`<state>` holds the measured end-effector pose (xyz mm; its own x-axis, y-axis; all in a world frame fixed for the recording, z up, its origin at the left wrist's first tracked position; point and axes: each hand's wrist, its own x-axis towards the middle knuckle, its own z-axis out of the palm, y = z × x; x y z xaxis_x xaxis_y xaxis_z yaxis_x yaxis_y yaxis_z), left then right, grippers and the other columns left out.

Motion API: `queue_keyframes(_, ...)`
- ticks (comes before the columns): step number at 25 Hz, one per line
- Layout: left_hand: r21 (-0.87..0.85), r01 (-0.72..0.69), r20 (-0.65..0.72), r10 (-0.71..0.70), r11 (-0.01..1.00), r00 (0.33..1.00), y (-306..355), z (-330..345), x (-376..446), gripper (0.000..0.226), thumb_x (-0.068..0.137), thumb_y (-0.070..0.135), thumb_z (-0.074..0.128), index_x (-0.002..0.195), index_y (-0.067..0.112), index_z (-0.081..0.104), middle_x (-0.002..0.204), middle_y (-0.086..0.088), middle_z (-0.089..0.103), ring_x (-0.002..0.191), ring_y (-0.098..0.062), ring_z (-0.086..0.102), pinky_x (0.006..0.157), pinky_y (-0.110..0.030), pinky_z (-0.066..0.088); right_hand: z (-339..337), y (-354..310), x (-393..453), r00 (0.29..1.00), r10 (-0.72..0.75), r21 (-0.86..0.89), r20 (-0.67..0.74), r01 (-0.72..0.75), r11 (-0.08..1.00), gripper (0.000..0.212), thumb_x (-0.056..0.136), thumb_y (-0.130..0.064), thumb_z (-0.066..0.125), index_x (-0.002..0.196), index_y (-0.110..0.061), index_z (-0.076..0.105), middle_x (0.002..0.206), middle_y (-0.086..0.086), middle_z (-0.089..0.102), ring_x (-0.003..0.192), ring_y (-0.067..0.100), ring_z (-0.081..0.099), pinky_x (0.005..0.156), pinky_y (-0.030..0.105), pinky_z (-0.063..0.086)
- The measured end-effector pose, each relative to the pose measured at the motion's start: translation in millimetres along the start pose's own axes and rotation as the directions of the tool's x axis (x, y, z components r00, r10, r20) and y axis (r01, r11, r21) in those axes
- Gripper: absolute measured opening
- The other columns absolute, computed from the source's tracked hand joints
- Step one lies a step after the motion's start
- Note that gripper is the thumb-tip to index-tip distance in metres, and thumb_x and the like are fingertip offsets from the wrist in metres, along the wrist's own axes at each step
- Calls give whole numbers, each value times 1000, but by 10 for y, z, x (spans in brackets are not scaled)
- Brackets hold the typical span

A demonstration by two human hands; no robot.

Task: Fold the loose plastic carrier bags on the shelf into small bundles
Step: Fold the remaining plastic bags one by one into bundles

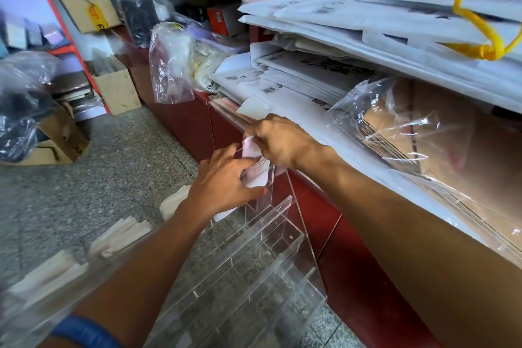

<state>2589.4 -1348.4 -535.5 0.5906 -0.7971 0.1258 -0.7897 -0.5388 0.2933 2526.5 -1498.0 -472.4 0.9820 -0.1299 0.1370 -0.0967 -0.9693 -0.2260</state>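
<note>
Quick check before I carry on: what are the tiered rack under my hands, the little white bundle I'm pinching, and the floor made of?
Tiered rack: clear rigid plastic, probably acrylic; glossy, see-through, with bright sharp edges.
White bundle: thin, pinkish-white film, likely plastic bag, pinched by the right hand and touched by the left hand; partly hidden.
Floor: speckled grey stone or terrazzo, dull sheen.

Bright even light, blurred wide-angle edges, plastic glare
</note>
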Motion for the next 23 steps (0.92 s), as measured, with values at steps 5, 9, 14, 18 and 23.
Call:
queue_keyframes(5, -229, 21, -101, -45, 973, 994, -62, 8, -5, 54, 55, 73, 62, 92, 34, 70, 111, 11, 63, 92, -17, 65, 77, -38, 53, 359, 120, 13, 992, 66, -93, 103, -57, 994, 18, 90, -17, 51, 103, -28, 57, 107, 4, 66, 106, 24, 58, 81, 32, 44)
queue_keyframes(9, -266, 80, -123, -116, 961, 986, 65, -70, -69, 55, 62, 64, 76, 100, 29, 58, 97, 11, 62, 88, -15, 61, 75, -34, 50, 347, 151, -457, 993, 78, 20, -84, -76, 997, 37, 97, -30, 46, 132, -17, 51, 125, 8, 62, 115, 26, 57, 95, 38, 47)
queue_keyframes(14, -204, 82, -78, -100, 976, 992, 130, -120, -142, 75, 74, 57, 74, 137, 29, 45, 128, -4, 60, 116, -29, 56, 93, -40, 45, 67, 18, -1622, 966, 200, 129, -162, -180, 975, 51, 98, -46, 46, 142, -23, 35, 137, 4, 52, 123, 22, 51, 102, 38, 44)
queue_keyframes(18, -7, -113, -195, 109, 994, 975, 315, -123, -273, 80, 68, 71, 50, 126, 17, 60, 130, -7, 61, 113, -35, 58, 96, -46, 43, -253, -41, -2803, 932, 293, 78, -211, -283, 956, 65, 92, -57, 52, 146, -28, 30, 151, -7, 38, 137, 10, 34, 112, 27, 31)
queue_keyframes(23, -11, -420, -160, 413, 907, 896, 1072, -5, -653, 76, 77, 66, 49, 128, 11, 58, 131, -9, 60, 117, -31, 56, 102, -44, 42, -568, -30, -4261, 802, 527, -14, -282, -552, 834, 66, 88, -62, 50, 142, -25, 40, 144, -7, 46, 128, 14, 45, 102, 31, 42)
